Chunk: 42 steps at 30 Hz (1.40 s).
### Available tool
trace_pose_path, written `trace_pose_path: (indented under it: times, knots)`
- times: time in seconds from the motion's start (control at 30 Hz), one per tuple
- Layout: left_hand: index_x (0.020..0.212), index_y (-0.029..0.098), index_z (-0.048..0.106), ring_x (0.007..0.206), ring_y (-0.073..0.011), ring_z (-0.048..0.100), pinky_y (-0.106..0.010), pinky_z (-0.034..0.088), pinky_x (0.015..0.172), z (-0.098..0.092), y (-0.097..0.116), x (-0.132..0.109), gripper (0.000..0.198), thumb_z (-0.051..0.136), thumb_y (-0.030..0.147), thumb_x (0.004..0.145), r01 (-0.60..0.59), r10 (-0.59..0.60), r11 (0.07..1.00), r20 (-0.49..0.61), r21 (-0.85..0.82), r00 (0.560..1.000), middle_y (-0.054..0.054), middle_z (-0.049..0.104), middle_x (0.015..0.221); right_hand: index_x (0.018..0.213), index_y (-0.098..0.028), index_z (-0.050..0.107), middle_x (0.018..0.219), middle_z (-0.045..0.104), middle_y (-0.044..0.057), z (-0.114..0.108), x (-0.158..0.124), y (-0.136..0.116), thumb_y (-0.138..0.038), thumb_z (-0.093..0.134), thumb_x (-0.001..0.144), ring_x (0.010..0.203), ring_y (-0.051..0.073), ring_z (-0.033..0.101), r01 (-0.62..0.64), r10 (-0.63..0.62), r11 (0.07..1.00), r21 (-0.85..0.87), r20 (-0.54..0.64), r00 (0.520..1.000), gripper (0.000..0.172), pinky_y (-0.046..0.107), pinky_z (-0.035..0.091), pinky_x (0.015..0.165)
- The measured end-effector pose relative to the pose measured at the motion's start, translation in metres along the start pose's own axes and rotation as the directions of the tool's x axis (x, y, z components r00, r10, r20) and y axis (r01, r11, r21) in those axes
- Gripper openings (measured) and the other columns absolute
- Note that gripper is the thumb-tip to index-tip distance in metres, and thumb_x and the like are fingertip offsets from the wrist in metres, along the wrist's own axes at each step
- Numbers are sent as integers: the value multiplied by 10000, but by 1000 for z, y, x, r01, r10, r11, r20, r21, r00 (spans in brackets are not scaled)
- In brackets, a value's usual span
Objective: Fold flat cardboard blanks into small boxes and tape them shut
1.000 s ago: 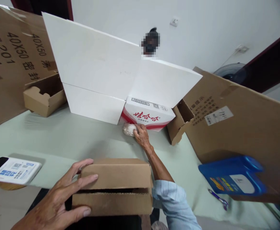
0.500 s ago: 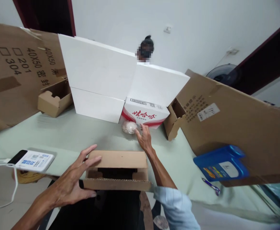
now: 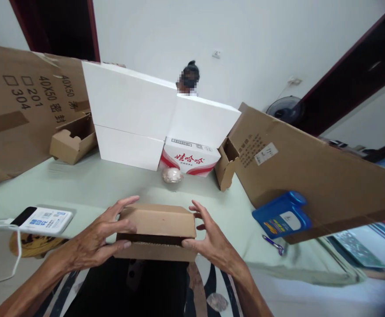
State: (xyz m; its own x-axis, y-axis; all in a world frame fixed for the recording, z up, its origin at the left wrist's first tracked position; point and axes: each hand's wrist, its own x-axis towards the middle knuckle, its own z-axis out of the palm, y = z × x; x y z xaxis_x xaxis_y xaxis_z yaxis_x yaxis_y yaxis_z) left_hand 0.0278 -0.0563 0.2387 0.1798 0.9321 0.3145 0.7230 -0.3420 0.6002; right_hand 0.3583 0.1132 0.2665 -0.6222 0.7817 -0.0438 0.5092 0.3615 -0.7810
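A small brown cardboard box (image 3: 159,220) lies at the table's near edge, its lid flap partly lowered over a dark gap at the front. My left hand (image 3: 108,233) grips the left end, thumb at the front and fingers over the top. At the right end, my right hand (image 3: 214,240) has its thumb against the front corner and its fingers curved along the side. Beyond the box sits a round whitish thing in clear plastic (image 3: 172,175), touched by neither hand. What the box holds is hidden.
Behind stand a white and red carton (image 3: 192,158), white panels (image 3: 129,105) and two open cardboard boxes (image 3: 71,141). A blue bottle (image 3: 281,215) and a purple-handled tool (image 3: 273,244) lie right. A white device (image 3: 49,219) with cables lies left. Someone's head (image 3: 189,77) shows behind the panels.
My right hand has come back from beside the plastic-wrapped round thing to the box's right end. The lid flap has tipped lower over the opening. My left hand stays at the left end.
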Motion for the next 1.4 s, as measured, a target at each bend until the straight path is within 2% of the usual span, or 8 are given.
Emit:
trace_pose_path:
  times: [0.2,0.37,0.5,0.63,0.8,1.0,1.23,1.4]
  knots:
    - [1136,287,805,1614,-291,420,-477,473,1277,0,2,2,426,451,63,1060,-77,76,996,16,47,997,-20,295,1812,1669,-273,377,1587,557,127,22,-4,-7,-250,779,754,1460,338,549,14,-25,986,-165,-64,998,999,529,461,1222]
    - [1185,320,818,1604,-307,423,-506,502,1233,4,-8,7,579,449,-58,948,-165,168,962,3,217,986,-29,404,1766,1641,-219,406,1552,590,163,37,0,-9,-309,753,801,1443,364,584,36,-96,952,-304,-185,978,913,541,520,1174]
    - [1184,312,798,1596,-334,407,-525,507,1197,6,-3,12,511,482,-21,961,-162,163,929,25,332,986,-48,386,1771,1642,-213,376,1462,639,166,44,4,-15,-378,819,748,1351,381,652,-14,-82,933,-359,-250,965,1011,543,569,1105]
    - [1161,289,775,1591,-364,397,-539,492,1188,9,6,15,395,533,40,973,-150,135,902,66,406,989,-72,358,1773,1630,-205,380,1438,649,164,45,5,-16,-332,750,756,1324,382,663,-41,-82,917,-397,-289,954,958,538,582,1072]
    - [1067,256,742,1593,-395,378,-554,484,1177,13,12,18,301,565,49,939,-130,93,871,101,475,991,-73,324,1784,1643,-189,369,1523,617,182,32,2,-20,-259,664,782,1364,365,640,-35,-37,949,-314,-220,975,913,520,541,1128]
    - [963,225,715,1522,-460,414,-619,530,1104,13,15,26,207,603,60,906,-136,68,874,161,466,985,-119,382,1731,1658,-242,348,1582,579,162,30,0,-27,-419,781,821,1454,383,566,-75,42,975,-209,-159,986,958,549,467,1201]
    - [1142,247,741,1509,-473,403,-629,534,1096,13,10,26,323,612,93,889,-179,113,829,154,530,982,-130,362,1738,1696,-219,276,1519,629,186,49,8,-9,-263,732,793,1368,393,649,-138,64,933,-333,-224,972,1012,510,519,1102]
    - [1495,273,585,1463,-408,470,-570,518,1127,6,4,32,603,594,111,915,-211,176,814,116,540,977,-136,474,1676,1718,-190,223,1375,707,183,42,11,-5,-399,851,790,1321,413,672,-137,74,946,-294,-215,974,1139,500,509,1076]
